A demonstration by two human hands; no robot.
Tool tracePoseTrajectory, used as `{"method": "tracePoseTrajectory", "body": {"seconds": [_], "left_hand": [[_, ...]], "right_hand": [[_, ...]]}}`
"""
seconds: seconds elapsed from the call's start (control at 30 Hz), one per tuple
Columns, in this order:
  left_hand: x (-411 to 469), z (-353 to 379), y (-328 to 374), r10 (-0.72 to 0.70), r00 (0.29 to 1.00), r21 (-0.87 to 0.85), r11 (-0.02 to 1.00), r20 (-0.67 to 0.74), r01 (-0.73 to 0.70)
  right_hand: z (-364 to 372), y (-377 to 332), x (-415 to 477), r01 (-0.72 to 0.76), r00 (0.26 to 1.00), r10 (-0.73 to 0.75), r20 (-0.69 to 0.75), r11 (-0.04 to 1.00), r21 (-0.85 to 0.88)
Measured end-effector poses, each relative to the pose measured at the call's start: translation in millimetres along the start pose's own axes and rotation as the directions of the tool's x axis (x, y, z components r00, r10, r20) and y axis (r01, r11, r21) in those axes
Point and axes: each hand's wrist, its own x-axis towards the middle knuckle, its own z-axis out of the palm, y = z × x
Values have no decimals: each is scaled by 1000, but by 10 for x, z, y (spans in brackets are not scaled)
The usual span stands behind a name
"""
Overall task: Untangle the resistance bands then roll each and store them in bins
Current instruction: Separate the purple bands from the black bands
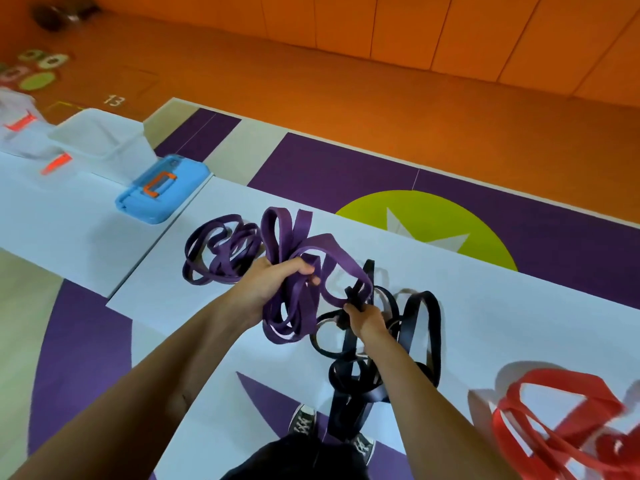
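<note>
My left hand [273,282] is closed around a bunch of wide purple bands [294,244], lifted a little over the white table [519,327]. One purple loop runs right to my right hand [367,320], which grips a black band [415,327] where the two cross. A narrower purple tangle [214,254] lies on the table to the left, touching the held bunch. More black loops trail toward the table's near edge and hang over it. Red bands [568,420] lie in a pile at the right.
A blue lid with an orange handle [161,188] lies on the table at the left. Clear bins [100,140] with orange clips stand behind it. The floor is orange and purple, with my shoes [304,419] below the table edge.
</note>
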Motion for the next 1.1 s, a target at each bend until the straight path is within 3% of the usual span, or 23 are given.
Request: {"method": "tracePoseTrajectory", "body": {"seconds": [0.07,0.13,0.2,0.3,0.4,0.5,0.63,0.73,0.8,0.9,1.03,1.1], "left_hand": [[7,-40,-71,4,999,26,1000,-47,-2],[44,-53,-149,-27,995,30,999,-96,30],[98,-46,-217,-96,984,-17,995,-148,94],[163,-15,-336,-194,971,-32,981,-141,191],[191,47,-432,-224,967,-19,975,-121,223],[266,42,-468,-200,956,-28,980,-214,199],[419,-120,-567,-134,880,57,982,-456,180],[450,-243,-581,-135,856,39,983,-499,178],[416,-293,-531,-164,905,-41,986,-392,160],[272,-274,-379,-146,986,-120,983,-85,136],[-4,-49,-12,-72,988,70,996,139,63],[-129,44,149,-28,981,210,978,191,-13]], "right_hand": [[-63,-2,-105,10,999,-10,44,1000,13],[-185,-35,-232,88,992,-67,109,974,-207],[-336,-142,-395,153,983,-76,166,839,-523],[-568,-402,-690,214,974,-100,203,699,-683],[-876,-586,-951,379,925,-330,186,788,-486],[-1189,-694,-1211,540,841,-513,172,814,-212],[-1439,-670,-1422,643,754,-653,67,755,128],[-1544,-737,-1579,669,709,-704,-34,657,348],[-1595,-830,-1618,670,724,-689,-29,694,262],[-1579,-888,-1576,577,807,-577,125,816,42],[-1454,-772,-1493,508,820,-441,365,854,-110],[-1373,-755,-1421,483,825,-409,389,869,-111]]}}
